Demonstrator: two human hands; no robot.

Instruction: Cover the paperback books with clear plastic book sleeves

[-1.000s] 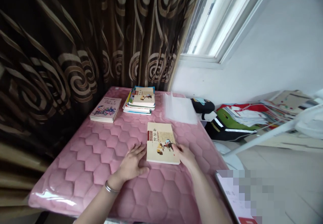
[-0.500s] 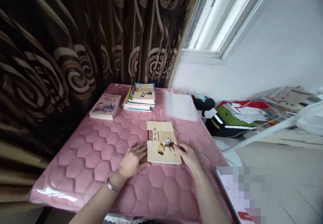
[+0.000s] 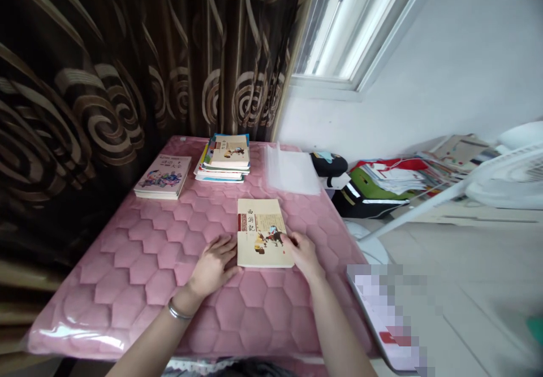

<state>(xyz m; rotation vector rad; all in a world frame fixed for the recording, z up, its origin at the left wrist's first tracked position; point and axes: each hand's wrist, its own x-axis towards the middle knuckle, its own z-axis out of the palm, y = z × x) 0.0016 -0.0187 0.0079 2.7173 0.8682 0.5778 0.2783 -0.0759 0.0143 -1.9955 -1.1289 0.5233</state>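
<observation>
A cream book [image 3: 261, 231] with a painted cover lies flat on the pink quilted table [image 3: 139, 275]. My left hand [image 3: 212, 266] rests flat on the quilt against the book's left edge, fingers stretched out. My right hand [image 3: 301, 251] touches the book's right edge with fingers curled onto the cover. A thin bracelet sits on my left wrist.
At the table's far side lie a single picture book [image 3: 162, 175], a stack of books [image 3: 224, 157] and clear plastic sleeves [image 3: 291, 170]. A dark patterned curtain [image 3: 106, 77] hangs behind. Bags and papers [image 3: 382, 187] pile on the floor at right, beside a white fan [image 3: 504, 179].
Both hands stay at the book's edges. The view has shifted slightly, so everything sits a little further left and higher in the picture.
</observation>
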